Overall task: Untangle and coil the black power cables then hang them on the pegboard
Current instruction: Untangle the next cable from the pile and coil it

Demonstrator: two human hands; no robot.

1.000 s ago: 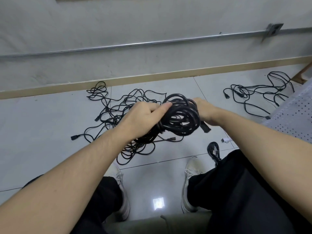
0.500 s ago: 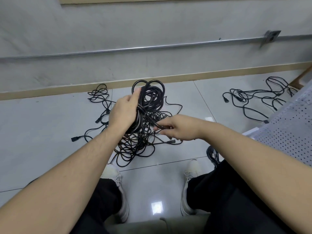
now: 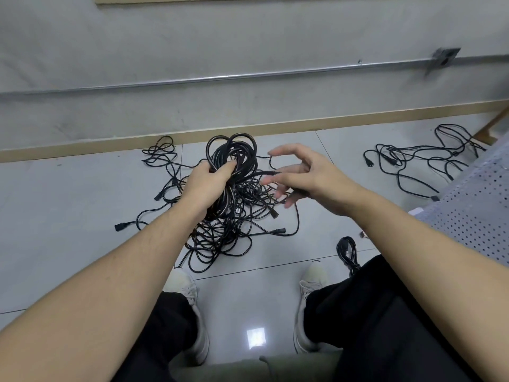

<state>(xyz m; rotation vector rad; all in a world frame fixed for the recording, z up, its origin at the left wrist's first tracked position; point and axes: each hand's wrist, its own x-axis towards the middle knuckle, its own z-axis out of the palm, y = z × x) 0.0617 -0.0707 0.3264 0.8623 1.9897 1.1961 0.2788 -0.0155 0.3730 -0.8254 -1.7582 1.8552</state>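
**Right hand off the cable, coil upright in the left**

Since half a second ago the right hand [image 3: 311,177] has let go of the loose strand it was pinching and lifted a little; its fingers are now spread and relaxed, thumb up, with a free cable end running from the coil toward its palm. Motion blur hides whether that end touches the fingers. The left hand [image 3: 205,186] has stayed put, fingers and thumb curled round the middle of the coiled cable bundle [image 3: 234,155], which stands upright with its loops rising above the fist.

Below and behind the coil, the tangled pile of black cables [image 3: 220,232] sprawls across the tiled floor [image 3: 68,202], its nearest loops reaching almost to the white shoes [image 3: 311,279]. Plug ends stick out at the pile's left and right edges. A second, looser cable tangle [image 3: 413,164] lies well apart to the right, near the wall's baseboard [image 3: 358,124]. One small coiled cable [image 3: 348,252] sits just beside the right knee. The perforated pegboard [image 3: 473,208] slants in at the right edge, close to the right forearm. Bare floor shows left of the pile and between the two tangles.
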